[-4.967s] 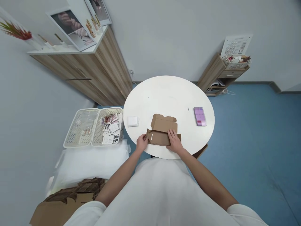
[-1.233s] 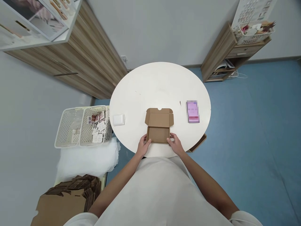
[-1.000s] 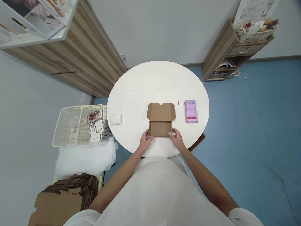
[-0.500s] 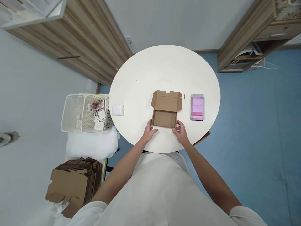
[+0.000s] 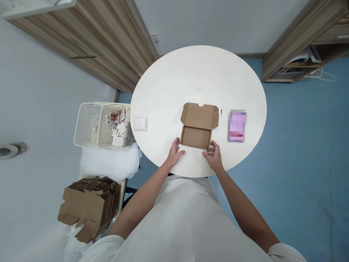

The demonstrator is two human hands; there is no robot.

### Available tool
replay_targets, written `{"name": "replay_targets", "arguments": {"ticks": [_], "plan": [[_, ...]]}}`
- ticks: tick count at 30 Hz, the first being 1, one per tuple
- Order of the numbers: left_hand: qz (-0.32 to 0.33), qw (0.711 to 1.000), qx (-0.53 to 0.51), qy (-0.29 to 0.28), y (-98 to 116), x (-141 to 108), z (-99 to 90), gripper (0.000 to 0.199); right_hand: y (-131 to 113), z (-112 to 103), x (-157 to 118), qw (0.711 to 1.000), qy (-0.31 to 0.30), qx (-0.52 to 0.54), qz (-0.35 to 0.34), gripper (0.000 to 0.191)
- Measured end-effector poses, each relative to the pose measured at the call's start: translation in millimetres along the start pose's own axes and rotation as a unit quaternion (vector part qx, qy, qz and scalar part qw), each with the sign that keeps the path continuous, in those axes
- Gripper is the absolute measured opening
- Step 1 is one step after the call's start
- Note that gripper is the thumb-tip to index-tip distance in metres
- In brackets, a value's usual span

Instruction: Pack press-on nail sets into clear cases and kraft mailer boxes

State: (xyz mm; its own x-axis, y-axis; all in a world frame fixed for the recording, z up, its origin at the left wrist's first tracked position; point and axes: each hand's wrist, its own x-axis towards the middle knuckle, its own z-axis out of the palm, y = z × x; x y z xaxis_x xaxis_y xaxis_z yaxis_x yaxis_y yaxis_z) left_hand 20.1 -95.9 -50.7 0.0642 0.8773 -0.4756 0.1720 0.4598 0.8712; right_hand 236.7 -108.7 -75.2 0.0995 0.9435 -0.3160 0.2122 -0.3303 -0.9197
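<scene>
The open brown box (image 5: 195,137) lies flat near the middle of the near half of the round white surface (image 5: 199,72), turned slightly, its tray on the near side and its lid (image 5: 196,118) folded back toward the far side. No contents show in the tray.

The left hand (image 5: 175,153) is at the box's left near corner, its grip released, fingers and thumb spread; whether a fingertip touches the cardboard cannot be told. The right hand (image 5: 215,156) is at the right near corner, its grip loose, with fingers curved beside the right wall and the thumb apart from them, just off the near edge; contact there is also unclear.

On the right of the surface lies 1 purple item (image 5: 236,126), blurred into blocks, with 1 small dark item (image 5: 221,112) between it and the lid. At the left edge is 1 white packet (image 5: 140,123).

Left of the surface stand 2 white baskets side by side: the left basket (image 5: 81,128) and the right basket (image 5: 105,141), which holds printed cards (image 5: 119,129). Nearer are white sheets (image 5: 109,162), then a stack of flat cardboard (image 5: 84,203).
</scene>
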Motion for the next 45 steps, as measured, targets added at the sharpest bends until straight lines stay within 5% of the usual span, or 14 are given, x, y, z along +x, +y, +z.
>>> {"name": "replay_targets", "arguments": {"ticks": [9,13,18,24,29,35,39,45], "plan": [[0.005,1.000,0.002,0.014,-5.1,-16.8,-27.3,0.069,6.0,9.9,-29.9,0.991,0.128,-0.016,-0.044,0.061],[0.031,0.991,0.043,0.125,-8.4,-23.9,-70.3,0.063,-4.9,26.8,-51.7,0.981,0.134,-0.067,-0.119,0.061],[0.031,0.957,0.103,0.268,-7.4,-6.0,-146.4,0.056,-46.8,92.4,-47.8,0.980,0.040,-0.137,-0.137,0.037],[0.021,0.967,0.100,0.232,-8.5,34.6,-201.5,0.069,-91.0,201.0,-2.3,0.995,-0.038,-0.096,-0.012,0.037],[0.007,0.980,0.051,0.193,-17.7,55.2,-217.9,0.066,-103.6,261.1,33.5,0.996,-0.079,-0.018,0.041,0.043],[-0.003,0.983,0.081,0.167,-14.0,66.4,-230.0,0.056,-113.1,302.4,54.1,0.996,-0.085,0.014,0.036,0.050],[0.002,0.983,0.073,0.170,-16.1,64.7,-228.2,0.046,-114.4,306.7,52.4,0.998,-0.042,-0.008,0.053,0.042],[0.012,0.988,-0.044,0.147,-24.4,52.7,-208.6,0.031,-110.0,278.3,41.9,0.995,0.024,-0.011,0.098,0.031]]}}
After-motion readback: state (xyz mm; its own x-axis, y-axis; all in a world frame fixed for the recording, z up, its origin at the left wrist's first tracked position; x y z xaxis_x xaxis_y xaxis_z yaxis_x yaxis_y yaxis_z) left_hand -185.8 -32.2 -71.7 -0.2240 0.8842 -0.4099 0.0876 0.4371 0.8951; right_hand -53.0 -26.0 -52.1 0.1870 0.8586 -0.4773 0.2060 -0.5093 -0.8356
